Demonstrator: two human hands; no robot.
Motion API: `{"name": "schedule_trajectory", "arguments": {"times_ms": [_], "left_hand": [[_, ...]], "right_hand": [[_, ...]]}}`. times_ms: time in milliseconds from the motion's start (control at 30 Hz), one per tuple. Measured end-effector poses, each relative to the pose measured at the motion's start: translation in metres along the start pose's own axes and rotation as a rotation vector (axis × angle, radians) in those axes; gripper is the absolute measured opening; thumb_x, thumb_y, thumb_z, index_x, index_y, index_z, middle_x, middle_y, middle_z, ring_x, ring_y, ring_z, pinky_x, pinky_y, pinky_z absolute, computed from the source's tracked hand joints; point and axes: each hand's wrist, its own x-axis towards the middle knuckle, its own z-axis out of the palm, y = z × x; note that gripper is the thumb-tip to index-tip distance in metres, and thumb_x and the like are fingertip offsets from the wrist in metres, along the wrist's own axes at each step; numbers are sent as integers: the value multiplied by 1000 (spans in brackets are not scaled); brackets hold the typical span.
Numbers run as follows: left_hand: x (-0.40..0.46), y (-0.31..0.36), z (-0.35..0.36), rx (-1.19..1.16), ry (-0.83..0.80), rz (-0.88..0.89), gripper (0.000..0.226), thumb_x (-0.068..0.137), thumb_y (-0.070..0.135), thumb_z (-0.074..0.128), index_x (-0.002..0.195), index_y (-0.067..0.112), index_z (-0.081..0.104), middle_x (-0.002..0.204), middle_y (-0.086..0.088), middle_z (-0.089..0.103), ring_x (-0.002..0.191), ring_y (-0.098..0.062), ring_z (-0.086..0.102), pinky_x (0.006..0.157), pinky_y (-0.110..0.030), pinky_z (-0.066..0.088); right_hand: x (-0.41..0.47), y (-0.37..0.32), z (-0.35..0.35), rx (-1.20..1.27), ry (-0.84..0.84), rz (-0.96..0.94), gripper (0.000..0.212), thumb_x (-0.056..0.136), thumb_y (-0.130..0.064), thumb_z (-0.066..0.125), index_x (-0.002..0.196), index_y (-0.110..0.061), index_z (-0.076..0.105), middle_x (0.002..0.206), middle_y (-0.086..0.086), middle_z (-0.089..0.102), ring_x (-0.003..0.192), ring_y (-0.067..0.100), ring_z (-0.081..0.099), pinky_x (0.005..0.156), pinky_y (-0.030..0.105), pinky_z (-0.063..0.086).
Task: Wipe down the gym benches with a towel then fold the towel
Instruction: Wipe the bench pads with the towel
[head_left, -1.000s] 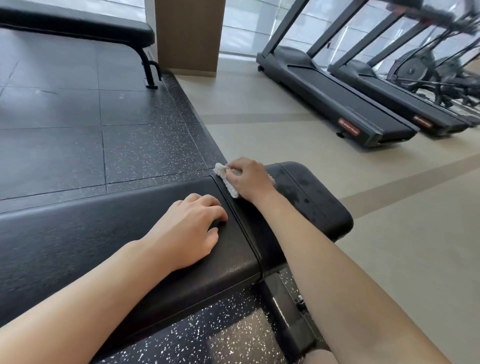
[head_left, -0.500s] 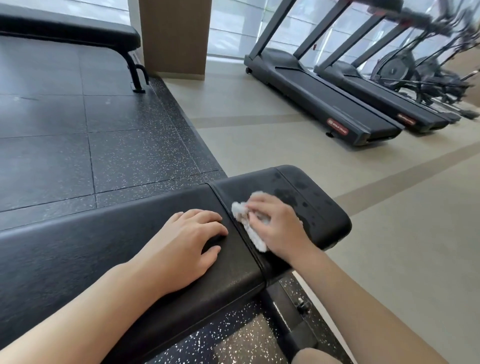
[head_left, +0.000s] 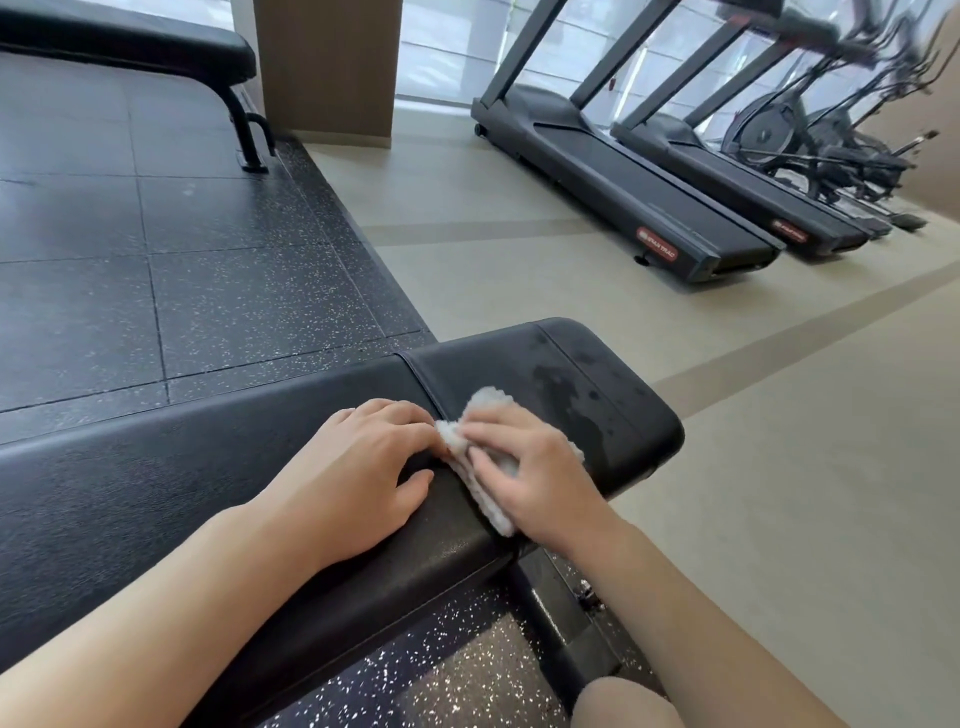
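R hand (head_left: 540, 483) presses white towel (head_left: 485, 449) onto black bench surface (head_left: 208, 467) at pad seam, fingers spread flat. L hand (head_left: 358, 473) rests beside it, fingers loosely bent, holding nothing, fingertips touching towel edge.

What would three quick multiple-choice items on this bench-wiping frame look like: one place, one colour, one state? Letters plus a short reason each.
1. Where is the towel?
A. on the tan floor
B. on the near bench, at the seam between its pads
C. on a treadmill belt

2. What colour is the towel?
A. white
B. red
C. dark blue

3. What is the left hand doing?
A. lifting the towel in the air
B. gripping a treadmill rail
C. resting on the bench pad beside the towel

Answers:
1 B, the cloth lies across the pad seam under the right hand.
2 A, it shows pale white against the black pad.
3 C, it rests on the long pad, fingertips next to the towel's edge.
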Motion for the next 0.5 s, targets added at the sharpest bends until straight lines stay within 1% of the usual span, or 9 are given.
{"name": "schedule_trajectory", "arguments": {"times_ms": [67, 133, 233, 300, 333, 400, 467, 500], "left_hand": [[0, -1, 0, -5, -9, 3, 34, 87, 43, 50, 113, 39, 71, 128, 23, 60, 125, -9, 52, 108, -39, 44], [0, -2, 1, 2, -23, 1, 32, 88, 43, 51, 114, 39, 69, 131, 23, 58, 126, -8, 51, 108, -39, 43], [0, -4, 0, 11, -32, -9, 33, 89, 44, 51, 116, 39, 69, 133, 23, 57, 127, -9, 50, 109, -39, 43], [1, -3, 0, 15, -33, -10, 34, 88, 45, 50, 116, 40, 69, 132, 23, 57, 127, -8, 50, 109, -38, 43], [2, -2, -1, 11, -30, -8, 34, 87, 45, 50, 115, 39, 69, 131, 23, 58, 126, -8, 50, 108, -38, 43], [4, -3, -2, 4, -19, -9, 27, 89, 39, 57, 111, 37, 72, 128, 22, 61, 122, -9, 53, 106, -37, 45], [7, -6, -4, -10, 3, -24, 19, 91, 29, 65, 107, 35, 74, 124, 21, 64, 118, -10, 56, 105, -36, 46], [7, -8, -6, -19, 22, -38, 18, 91, 28, 65, 105, 35, 74, 122, 21, 64, 117, -10, 57, 104, -36, 46]], "right_hand": [[-18, 7, -11, 31, -33, 1, 21, 95, -8, 67, 113, -10, 76, 118, -7, 69, 118, 8, 61, 106, 23, 44], [-13, 22, -18, 32, -42, 29, 20, 94, -7, 69, 112, -10, 77, 118, -8, 70, 117, 10, 62, 106, 25, 45], [30, 45, -17, -43, 29, 90, 19, 93, -10, 68, 110, -12, 78, 115, -8, 70, 111, 7, 63, 104, 28, 48], [68, 54, -10, -89, 89, 140, 19, 93, -14, 67, 110, -12, 78, 114, -4, 71, 109, 13, 64, 103, 30, 48], [86, 54, -4, -103, 106, 161, 20, 93, -15, 67, 109, -12, 78, 114, -2, 72, 109, 16, 65, 102, 28, 47], [110, 48, 11, -106, 117, 171, 21, 92, -15, 66, 108, -10, 78, 112, 2, 73, 108, 20, 66, 99, 26, 46], [115, 36, 23, -93, 104, 154, 21, 91, -12, 64, 107, -9, 78, 110, 3, 72, 107, 22, 65, 99, 30, 48], [110, 30, 26, -81, 92, 132, 21, 91, -12, 64, 106, -9, 78, 110, 2, 72, 106, 21, 65, 99, 30, 48]]}}
